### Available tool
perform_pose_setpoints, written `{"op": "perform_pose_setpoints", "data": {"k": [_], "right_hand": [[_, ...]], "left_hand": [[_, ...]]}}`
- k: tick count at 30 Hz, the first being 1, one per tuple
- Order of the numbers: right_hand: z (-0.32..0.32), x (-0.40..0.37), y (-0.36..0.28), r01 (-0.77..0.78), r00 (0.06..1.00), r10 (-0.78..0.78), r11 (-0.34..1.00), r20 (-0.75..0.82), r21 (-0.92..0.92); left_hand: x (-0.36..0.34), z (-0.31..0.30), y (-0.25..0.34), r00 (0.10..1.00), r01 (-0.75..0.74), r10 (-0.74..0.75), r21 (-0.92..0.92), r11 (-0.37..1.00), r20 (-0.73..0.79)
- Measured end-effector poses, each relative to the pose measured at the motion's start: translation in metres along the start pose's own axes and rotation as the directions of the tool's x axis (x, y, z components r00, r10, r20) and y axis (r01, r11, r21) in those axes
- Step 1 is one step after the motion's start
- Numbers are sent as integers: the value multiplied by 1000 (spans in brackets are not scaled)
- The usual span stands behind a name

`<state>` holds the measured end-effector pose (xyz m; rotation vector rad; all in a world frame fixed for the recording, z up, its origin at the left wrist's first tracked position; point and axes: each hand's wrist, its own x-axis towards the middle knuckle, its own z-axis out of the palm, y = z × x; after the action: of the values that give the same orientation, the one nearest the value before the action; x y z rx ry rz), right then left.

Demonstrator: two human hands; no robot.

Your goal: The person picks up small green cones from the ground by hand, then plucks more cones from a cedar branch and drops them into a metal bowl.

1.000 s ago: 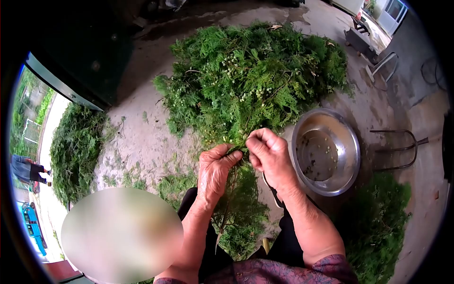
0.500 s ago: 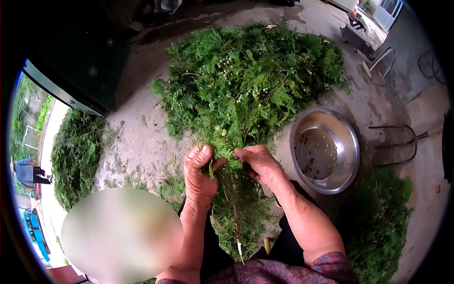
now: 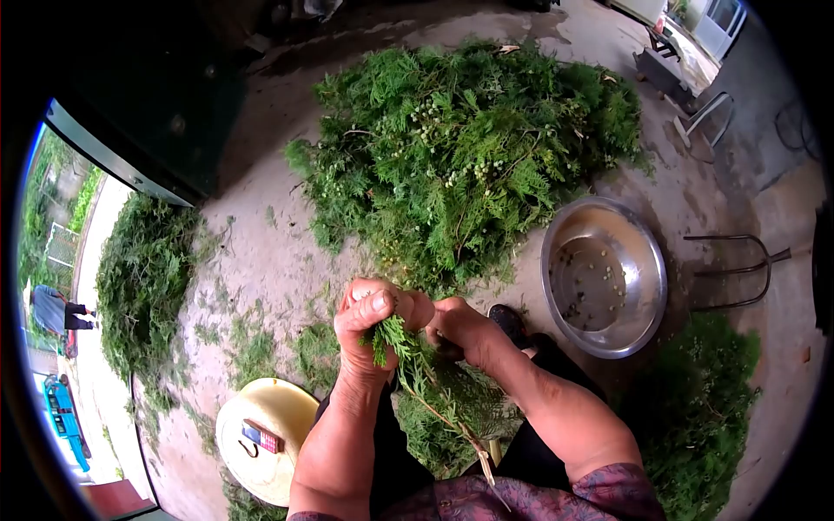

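My left hand point(image 3: 369, 321) is closed around a leafy evergreen branch point(image 3: 447, 415). Its green sprigs point(image 3: 393, 337) poke out below the fingers, and the bare cut stem slants down toward my lap. Against it, my right hand point(image 3: 462, 328) has its fingers curled in; what they pinch, if anything, is hidden. Beyond both hands lies a large heap of evergreen branches point(image 3: 478, 156) dotted with pale green cones. To the right stands a metal basin point(image 3: 647, 300) with several small cones at its bottom.
A pale yellow round container point(image 3: 282, 404) at lower left carries a phone point(image 3: 262, 437). More cut greenery point(image 3: 143, 282) lies along the left, and another pile point(image 3: 695, 399) at lower right. A metal fork-like frame point(image 3: 760, 273) rests beside the basin. A person point(image 3: 54, 308) is outside, left.
Both hands have come slightly nearer my body, and the right has closed in against the left. The branch now slants to the right. A blurred patch no longer covers the yellow container.
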<state>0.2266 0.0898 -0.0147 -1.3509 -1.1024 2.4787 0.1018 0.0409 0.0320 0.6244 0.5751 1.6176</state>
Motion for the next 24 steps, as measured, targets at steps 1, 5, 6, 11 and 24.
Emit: {"op": "perform_pose_setpoints", "data": {"k": [1,5,6,11,24], "right_hand": [[0,3,1,-34,999,34,999,13,-9],[2,11,13,-99,992,98,995,80,8],[4,11,13,-96,991,93,995,101,23],[2,-5,-7,219,974,-193,931,-116,292],[-9,-16,-20,517,825,-474,853,-308,69]], "left_hand": [[-1,0,1,1000,6,-6,-4,1000,19],[-3,3,4,998,35,-37,35,999,43],[-4,5,8,999,35,-38,74,997,38],[-4,6,11,1000,-6,7,275,961,-3],[6,2,-4,840,337,43,583,739,-541]]}}
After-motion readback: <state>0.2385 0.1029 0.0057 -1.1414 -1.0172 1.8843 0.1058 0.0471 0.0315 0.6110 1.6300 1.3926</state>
